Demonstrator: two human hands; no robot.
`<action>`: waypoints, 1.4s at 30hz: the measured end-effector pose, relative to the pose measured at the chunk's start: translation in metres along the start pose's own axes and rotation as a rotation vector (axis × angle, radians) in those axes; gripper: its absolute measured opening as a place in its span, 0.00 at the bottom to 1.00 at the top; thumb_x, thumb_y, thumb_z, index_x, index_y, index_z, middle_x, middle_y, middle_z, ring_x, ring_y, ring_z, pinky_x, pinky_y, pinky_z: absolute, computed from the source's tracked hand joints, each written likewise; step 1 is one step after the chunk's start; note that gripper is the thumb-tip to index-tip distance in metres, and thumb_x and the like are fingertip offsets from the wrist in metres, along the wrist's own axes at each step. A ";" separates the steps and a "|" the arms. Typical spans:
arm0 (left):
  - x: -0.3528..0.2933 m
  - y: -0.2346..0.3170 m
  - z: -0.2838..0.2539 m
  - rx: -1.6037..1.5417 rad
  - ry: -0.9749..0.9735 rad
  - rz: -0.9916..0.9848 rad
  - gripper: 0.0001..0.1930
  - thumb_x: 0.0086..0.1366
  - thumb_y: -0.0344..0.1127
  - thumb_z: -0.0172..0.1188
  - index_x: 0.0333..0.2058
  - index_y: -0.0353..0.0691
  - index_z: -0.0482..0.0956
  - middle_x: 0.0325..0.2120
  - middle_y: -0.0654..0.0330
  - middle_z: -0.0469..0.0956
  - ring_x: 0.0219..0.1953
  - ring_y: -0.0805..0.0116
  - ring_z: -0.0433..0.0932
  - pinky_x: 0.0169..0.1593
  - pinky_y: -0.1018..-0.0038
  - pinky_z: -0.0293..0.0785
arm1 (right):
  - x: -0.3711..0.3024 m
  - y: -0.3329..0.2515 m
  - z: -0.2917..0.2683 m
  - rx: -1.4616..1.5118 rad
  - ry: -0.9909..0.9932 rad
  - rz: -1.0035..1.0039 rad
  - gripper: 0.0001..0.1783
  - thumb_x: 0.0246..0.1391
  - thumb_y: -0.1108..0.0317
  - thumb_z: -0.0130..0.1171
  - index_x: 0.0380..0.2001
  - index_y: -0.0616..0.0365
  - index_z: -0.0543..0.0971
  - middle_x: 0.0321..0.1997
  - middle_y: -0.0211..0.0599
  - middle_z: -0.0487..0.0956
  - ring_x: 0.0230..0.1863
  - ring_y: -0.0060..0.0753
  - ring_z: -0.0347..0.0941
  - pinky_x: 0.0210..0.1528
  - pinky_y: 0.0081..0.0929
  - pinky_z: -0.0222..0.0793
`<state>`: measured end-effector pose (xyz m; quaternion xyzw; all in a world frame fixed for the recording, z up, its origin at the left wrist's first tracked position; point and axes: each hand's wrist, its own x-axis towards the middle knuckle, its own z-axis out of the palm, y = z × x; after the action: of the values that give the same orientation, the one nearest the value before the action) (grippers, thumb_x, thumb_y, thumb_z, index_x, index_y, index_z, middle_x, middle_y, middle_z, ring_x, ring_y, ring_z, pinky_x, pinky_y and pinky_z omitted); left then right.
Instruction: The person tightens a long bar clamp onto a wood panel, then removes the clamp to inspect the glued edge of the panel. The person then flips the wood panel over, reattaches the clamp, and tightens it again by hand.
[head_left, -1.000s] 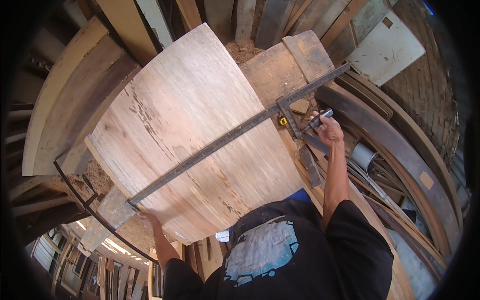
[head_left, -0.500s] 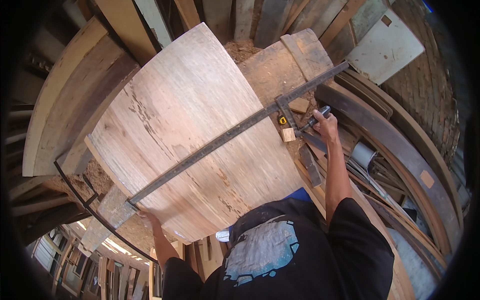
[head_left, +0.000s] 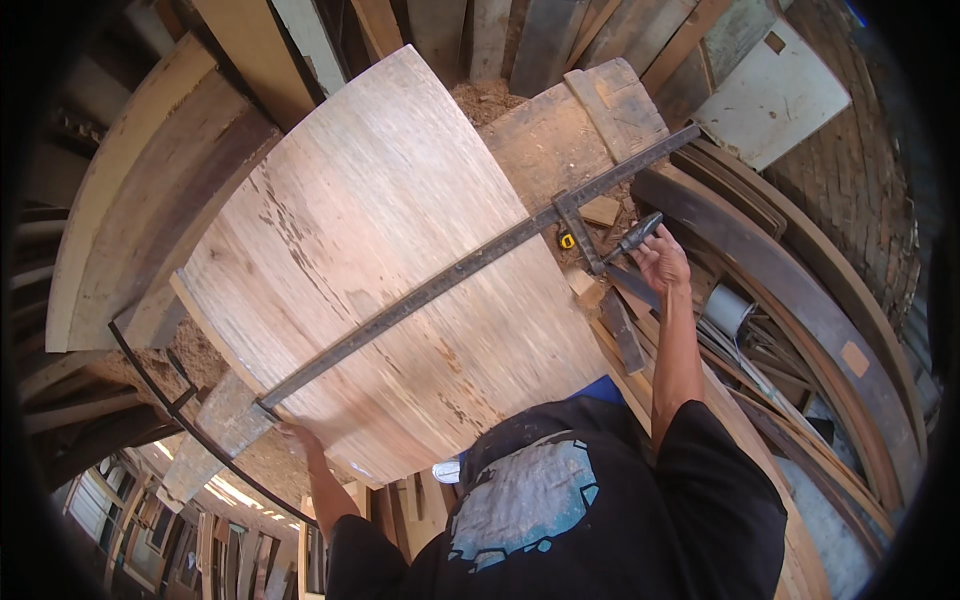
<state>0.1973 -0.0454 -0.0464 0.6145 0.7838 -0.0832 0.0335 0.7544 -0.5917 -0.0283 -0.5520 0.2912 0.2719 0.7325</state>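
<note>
A long dark metal bar clamp (head_left: 400,308) lies slantwise across a wide pale wooden panel (head_left: 390,200). At the clamp's lower left end, my left hand (head_left: 295,436) is closed around its end jaw by the panel's edge; some fingers are hidden. On the right, the clamp's sliding jaw (head_left: 578,232) stands just off the panel's edge. Its screw handle (head_left: 638,233) points up and right. My right hand (head_left: 664,264) is beside this handle, palm turned up, fingers apart and loose against it. A small wood block (head_left: 583,287) sits between the jaw and the panel edge.
A yellow-and-black tape measure (head_left: 567,241) lies by the jaw. Beneath the panel is a worn bench plank (head_left: 555,115). A second dark clamp (head_left: 215,445) stands at the lower left. Curved boards (head_left: 150,200) lean at left; long timbers and a grey can (head_left: 727,308) are at right.
My right hand has turned palm up and loosened from the handle, shifting slightly right and down. The wood block has dropped and tilted toward the panel. My left hand stays put.
</note>
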 end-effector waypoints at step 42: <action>0.028 -0.036 0.024 -0.177 -0.097 -0.051 0.41 0.66 0.66 0.26 0.59 0.34 0.63 0.53 0.32 0.65 0.53 0.33 0.66 0.55 0.46 0.64 | 0.011 0.043 0.101 -0.913 -0.320 0.042 0.42 0.51 0.48 0.59 0.58 0.70 0.62 0.56 0.50 0.69 0.57 0.40 0.64 0.60 0.31 0.56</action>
<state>0.1546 -0.0310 -0.0714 0.5844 0.8008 -0.0441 0.1236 0.7439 -0.4830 -0.0422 -0.7622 0.0371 0.4683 0.4454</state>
